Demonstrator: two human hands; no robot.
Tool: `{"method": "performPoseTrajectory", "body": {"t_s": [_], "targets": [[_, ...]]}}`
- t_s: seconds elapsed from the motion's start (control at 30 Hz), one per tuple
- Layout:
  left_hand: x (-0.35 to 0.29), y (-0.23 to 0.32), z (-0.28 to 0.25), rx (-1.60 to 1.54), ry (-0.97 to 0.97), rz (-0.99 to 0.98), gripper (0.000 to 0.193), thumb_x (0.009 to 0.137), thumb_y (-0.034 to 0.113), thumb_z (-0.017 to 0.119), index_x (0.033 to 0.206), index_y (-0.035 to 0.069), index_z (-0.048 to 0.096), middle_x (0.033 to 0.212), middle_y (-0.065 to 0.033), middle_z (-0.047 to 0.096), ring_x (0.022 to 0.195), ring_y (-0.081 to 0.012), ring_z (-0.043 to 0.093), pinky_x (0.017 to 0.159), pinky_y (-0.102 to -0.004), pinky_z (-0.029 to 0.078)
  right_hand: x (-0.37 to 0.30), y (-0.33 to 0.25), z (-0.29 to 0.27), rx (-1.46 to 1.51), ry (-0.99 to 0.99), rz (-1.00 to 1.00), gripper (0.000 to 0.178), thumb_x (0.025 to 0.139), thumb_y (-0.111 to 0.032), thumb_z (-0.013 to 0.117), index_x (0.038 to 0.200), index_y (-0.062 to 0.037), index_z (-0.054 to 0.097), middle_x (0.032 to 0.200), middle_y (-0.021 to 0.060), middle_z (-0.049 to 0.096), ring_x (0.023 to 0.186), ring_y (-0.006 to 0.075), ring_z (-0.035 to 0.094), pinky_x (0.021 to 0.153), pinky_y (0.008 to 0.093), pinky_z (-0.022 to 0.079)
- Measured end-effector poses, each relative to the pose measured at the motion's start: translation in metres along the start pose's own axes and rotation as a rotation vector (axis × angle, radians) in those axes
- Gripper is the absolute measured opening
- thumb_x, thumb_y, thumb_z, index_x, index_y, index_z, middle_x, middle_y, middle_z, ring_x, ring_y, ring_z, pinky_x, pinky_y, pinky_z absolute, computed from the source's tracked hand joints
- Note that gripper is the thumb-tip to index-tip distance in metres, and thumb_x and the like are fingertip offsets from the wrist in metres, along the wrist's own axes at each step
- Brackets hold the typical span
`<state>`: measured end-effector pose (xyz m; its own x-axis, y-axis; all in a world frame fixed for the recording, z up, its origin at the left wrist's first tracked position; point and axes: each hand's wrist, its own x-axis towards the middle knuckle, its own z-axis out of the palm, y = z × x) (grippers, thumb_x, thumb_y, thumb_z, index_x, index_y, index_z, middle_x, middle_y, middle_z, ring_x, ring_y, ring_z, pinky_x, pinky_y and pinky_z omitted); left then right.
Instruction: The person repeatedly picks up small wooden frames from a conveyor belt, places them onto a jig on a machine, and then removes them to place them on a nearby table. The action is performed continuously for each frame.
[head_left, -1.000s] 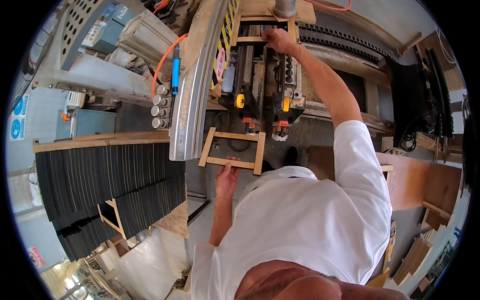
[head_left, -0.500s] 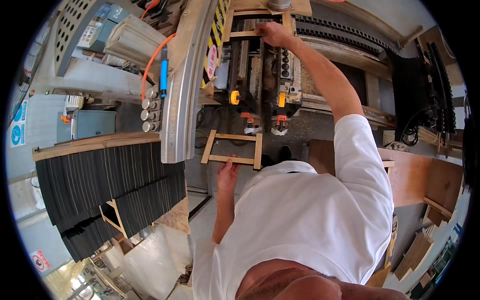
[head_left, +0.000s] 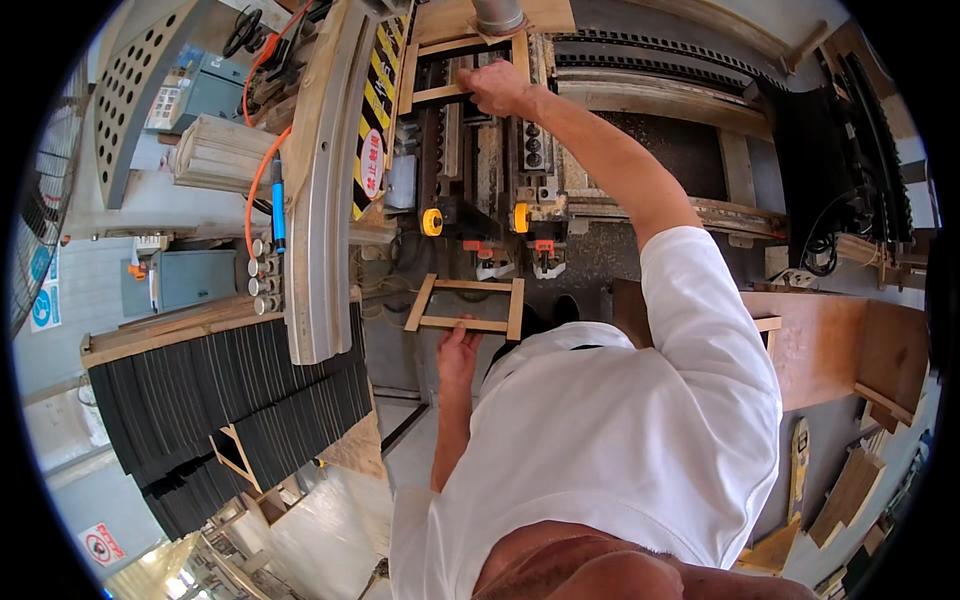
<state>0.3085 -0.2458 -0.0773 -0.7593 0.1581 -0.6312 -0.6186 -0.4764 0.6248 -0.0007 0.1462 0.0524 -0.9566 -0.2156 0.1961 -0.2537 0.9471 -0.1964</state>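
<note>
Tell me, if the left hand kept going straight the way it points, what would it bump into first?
The left hand already holds the small wooden frame. Straight beyond it sit the orange clamps on the machine, probably next, though depth is unclear.

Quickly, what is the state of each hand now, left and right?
Left hand: closed on the near edge of the small wooden frame.
Right hand: closed on the wooden frame in the machine.

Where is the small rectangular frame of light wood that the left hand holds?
In the head view, the small light wooden frame is near the centre, held by the left hand just below the machine's red clamps.
</note>
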Motion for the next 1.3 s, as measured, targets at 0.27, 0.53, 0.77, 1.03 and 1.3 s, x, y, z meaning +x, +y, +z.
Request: {"method": "performPoseTrajectory", "body": {"t_s": [0.27, 0.53, 0.77, 1.03, 1.3], "targets": [[-0.010, -0.001, 0.003, -0.022, 0.075, 0.020, 0.024, 0.095, 0.012, 0.059, 0.117, 0.005, 0.055, 0.117, -0.0107, 0.062, 0.110, -0.0249, 0.060, 0.097, -0.0427, 0.048, 0.009, 0.002, -0.006, 0.102, -0.032, 0.101, 0.025, 0.080, -0.013, 0.063, 0.104, -0.0135, 0.063, 0.099, 0.0133, 0.068, 0.095, 0.0344, 0.065, 0.080, 0.0474, 0.052], [-0.023, 0.002, -0.006, -0.027, 0.152, 0.071, 0.027, 0.093, 0.012, 0.061, 0.119, 0.005, 0.054, 0.116, -0.0106, 0.063, 0.108, -0.0233, 0.060, 0.093, -0.0414, 0.048, 0.010, -0.007, -0.015, 0.080, -0.054, 0.057, 0.026, 0.079, -0.011, 0.061, 0.105, -0.0119, 0.062, 0.098, 0.0156, 0.068, 0.094, 0.0362, 0.064, 0.081, 0.0489, 0.051], [-0.071, 0.031, 0.003, 0.205, 0.265, 0.305, 0.034, 0.095, 0.010, 0.058, 0.126, 0.000, 0.051, 0.118, -0.0113, 0.062, 0.111, -0.0234, 0.060, 0.095, -0.0396, 0.047, 0.005, 0.003, -0.002, 0.008, 0.043, 0.000, 0.025, 0.078, -0.008, 0.057, 0.103, -0.0117, 0.061, 0.092, 0.0147, 0.069, 0.092, 0.0371, 0.064, 0.083, 0.0499, 0.048], [-0.179, 0.099, -0.028, 0.348, 0.278, 0.789, 0.035, 0.097, 0.004, 0.051, 0.131, -0.004, 0.047, 0.119, -0.0144, 0.063, 0.108, -0.0236, 0.063, 0.093, -0.0346, 0.051, 0.010, -0.010, 0.004, -0.002, 0.003, 0.027, 0.034, 0.080, -0.021, 0.062, 0.112, -0.0081, 0.061, 0.102, 0.0170, 0.068, 0.097, 0.0373, 0.064, 0.082, 0.0484, 0.052], [-0.323, 0.209, -0.126, 0.187, 0.461, 1.135, 0.033, 0.097, 0.012, 0.055, 0.125, -0.004, 0.049, 0.117, -0.0134, 0.063, 0.104, -0.0258, 0.064, 0.093, -0.0364, 0.052, -0.011, -0.044, -0.012, 0.275, 0.351, 0.160, 0.032, 0.092, -0.032, 0.062, 0.110, -0.0056, 0.066, 0.097, 0.0112, 0.071, 0.091, 0.0231, 0.067, 0.080, 0.0356, 0.051]]}}
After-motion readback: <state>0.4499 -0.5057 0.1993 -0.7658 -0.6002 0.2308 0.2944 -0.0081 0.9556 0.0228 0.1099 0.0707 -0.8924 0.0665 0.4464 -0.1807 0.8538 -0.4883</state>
